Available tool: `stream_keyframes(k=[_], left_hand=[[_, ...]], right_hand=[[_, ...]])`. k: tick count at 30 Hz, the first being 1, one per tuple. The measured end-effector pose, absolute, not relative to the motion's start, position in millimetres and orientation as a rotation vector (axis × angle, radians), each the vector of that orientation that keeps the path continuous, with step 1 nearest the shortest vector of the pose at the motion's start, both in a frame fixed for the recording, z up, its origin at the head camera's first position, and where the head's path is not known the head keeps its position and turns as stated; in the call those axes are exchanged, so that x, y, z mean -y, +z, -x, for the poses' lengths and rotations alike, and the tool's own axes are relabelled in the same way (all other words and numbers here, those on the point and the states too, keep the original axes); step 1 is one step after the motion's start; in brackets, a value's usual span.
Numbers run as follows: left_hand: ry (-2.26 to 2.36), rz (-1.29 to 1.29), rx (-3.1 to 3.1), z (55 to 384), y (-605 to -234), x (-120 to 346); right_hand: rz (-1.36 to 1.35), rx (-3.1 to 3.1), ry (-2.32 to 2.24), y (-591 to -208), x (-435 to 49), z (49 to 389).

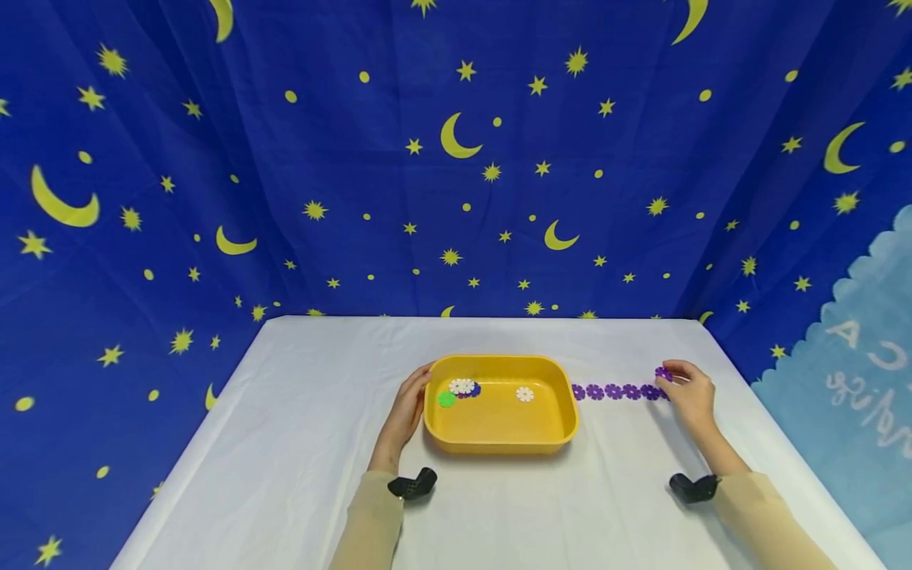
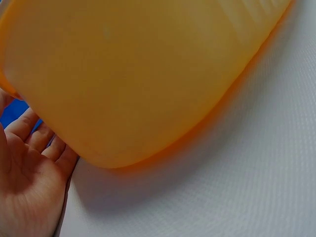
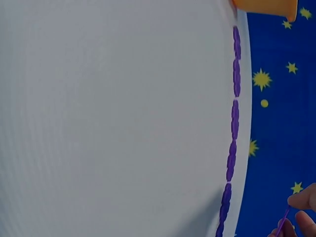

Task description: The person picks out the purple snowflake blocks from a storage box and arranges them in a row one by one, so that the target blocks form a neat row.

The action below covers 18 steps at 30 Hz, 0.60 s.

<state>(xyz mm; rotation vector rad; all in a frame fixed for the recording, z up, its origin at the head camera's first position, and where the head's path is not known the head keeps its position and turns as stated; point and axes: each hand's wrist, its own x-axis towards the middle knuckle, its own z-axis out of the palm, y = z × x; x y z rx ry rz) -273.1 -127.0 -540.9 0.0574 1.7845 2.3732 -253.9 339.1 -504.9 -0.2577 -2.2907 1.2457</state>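
At the right end of a row of purple flower-shaped discs (image 1: 613, 391), my right hand (image 1: 691, 396) pinches one purple flower-shaped disc (image 1: 663, 373) between thumb and fingertips. In the right wrist view that disc (image 3: 283, 222) is seen edge-on, raised over the row (image 3: 235, 118). My left hand (image 1: 404, 416) rests against the left side of a yellow plastic tray (image 1: 499, 445); its palm (image 2: 32, 197) faces the tray wall (image 2: 123, 98) in the left wrist view. Inside the tray lie two overlapping white discs (image 1: 464, 386), a green one (image 1: 446, 400), a dark blue one (image 1: 476, 389) and a lone white one (image 1: 524, 393).
A white cloth covers the table (image 1: 299, 443). Behind it hangs a blue curtain (image 1: 399, 190) with yellow moons and stars. A light blue panel (image 1: 869, 356) with white lettering stands at the right. The disc row runs rightward from the tray's right side.
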Motion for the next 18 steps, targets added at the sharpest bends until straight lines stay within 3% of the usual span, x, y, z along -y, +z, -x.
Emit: stream_keyframes(k=[18], left_hand=[[2.348,-0.116,-1.811,259,-520,127]], right_hand=[[0.443,2.426,1.124,-522,-365,255]])
